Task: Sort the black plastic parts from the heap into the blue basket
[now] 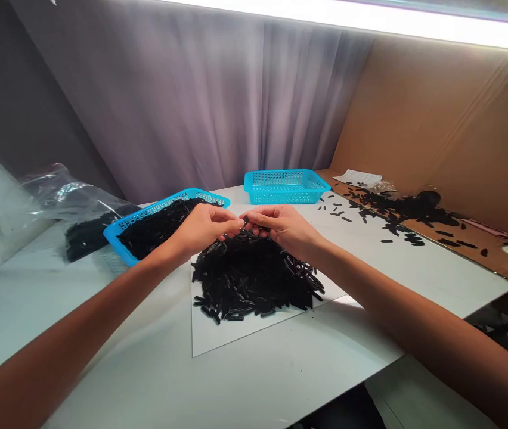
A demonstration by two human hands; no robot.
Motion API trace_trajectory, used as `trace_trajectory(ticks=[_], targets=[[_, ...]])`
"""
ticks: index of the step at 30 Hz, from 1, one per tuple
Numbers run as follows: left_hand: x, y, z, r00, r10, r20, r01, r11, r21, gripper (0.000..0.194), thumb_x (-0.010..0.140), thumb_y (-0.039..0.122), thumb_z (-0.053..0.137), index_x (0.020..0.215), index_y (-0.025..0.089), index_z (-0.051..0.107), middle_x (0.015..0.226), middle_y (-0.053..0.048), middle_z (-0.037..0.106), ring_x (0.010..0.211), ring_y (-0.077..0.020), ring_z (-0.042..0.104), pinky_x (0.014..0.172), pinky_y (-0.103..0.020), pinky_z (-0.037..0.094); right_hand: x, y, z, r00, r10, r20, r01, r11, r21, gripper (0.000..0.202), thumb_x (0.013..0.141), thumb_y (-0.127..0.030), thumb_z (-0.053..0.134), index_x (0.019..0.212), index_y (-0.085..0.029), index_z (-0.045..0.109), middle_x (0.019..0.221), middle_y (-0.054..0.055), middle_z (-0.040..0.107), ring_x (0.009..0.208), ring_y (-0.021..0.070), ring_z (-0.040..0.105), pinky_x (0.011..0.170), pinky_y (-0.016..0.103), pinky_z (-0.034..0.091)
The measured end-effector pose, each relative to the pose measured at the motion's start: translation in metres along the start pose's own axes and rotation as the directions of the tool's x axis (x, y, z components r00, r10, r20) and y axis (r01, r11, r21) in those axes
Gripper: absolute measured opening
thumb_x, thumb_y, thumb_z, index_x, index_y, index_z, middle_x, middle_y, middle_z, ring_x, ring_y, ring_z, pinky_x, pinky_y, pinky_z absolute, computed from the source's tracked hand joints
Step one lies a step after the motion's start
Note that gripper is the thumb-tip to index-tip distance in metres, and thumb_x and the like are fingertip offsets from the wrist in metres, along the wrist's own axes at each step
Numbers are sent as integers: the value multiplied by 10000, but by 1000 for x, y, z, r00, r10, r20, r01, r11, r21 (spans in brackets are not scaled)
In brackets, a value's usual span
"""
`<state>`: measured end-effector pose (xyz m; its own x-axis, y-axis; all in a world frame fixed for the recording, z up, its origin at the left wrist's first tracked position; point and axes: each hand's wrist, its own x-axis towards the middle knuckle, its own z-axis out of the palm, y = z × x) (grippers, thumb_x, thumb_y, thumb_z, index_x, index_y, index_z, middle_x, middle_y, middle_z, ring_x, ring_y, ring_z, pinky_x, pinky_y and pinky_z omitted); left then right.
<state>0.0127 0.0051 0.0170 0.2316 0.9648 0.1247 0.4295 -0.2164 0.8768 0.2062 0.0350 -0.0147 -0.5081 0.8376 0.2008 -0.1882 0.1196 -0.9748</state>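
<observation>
My left hand point(204, 229) and my right hand point(283, 226) meet fingertip to fingertip over a heap of small black elongated pieces point(254, 274). Both hands are closed in a pinch. Between them is a small black piece point(245, 221), mostly covered by the fingers; its exact kind does not show. Under my right fingers a dark edge of a piece is visible. The heap lies on a white board point(209, 339) on the table. Close to my left hand stands a blue basket point(124, 253) filled with similar black pieces.
A second blue basket point(287, 195) stands at the back. To the right, more black pieces point(397, 208) are scattered over the table and cardboard point(442, 119). At left lies a clear plastic bag point(66, 190) holding black pieces. The white table's point(254, 393) front edge runs diagonally at lower right.
</observation>
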Motion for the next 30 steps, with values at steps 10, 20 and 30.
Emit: trace_trajectory(ticks=[10, 20, 30], targets=[[1, 1, 0, 999, -15, -32, 14, 999, -38, 219, 708, 385, 720, 679, 169, 740, 700, -54, 695, 698, -159, 602, 617, -270, 475, 1, -6, -1, 993, 109, -45, -100, 981, 166, 207, 840, -326, 697, 914, -134, 727, 761, 38, 620, 705, 132, 512, 636, 287, 372], [0, -2, 2, 1000, -6, -16, 6, 1000, 1, 266, 729, 433, 738, 727, 166, 745, 732, -46, 697, 719, -155, 602, 642, -271, 478, -2, -8, 1, 998, 50, -23, -50, 999, 14, 290, 684, -393, 841, 740, -147, 699, 707, 1, 594, 630, 101, 420, 603, 283, 298], [2, -4, 4, 997, 51, -55, -52, 998, -21, 356, 783, 510, 710, 786, 156, 748, 776, -62, 716, 743, -159, 628, 642, -263, 493, -1, -7, -2, 995, 76, -66, -69, 992, 103, 221, 696, -340, 846, 735, -156, 729, 774, 21, 626, 749, 126, 505, 716, 287, 384]])
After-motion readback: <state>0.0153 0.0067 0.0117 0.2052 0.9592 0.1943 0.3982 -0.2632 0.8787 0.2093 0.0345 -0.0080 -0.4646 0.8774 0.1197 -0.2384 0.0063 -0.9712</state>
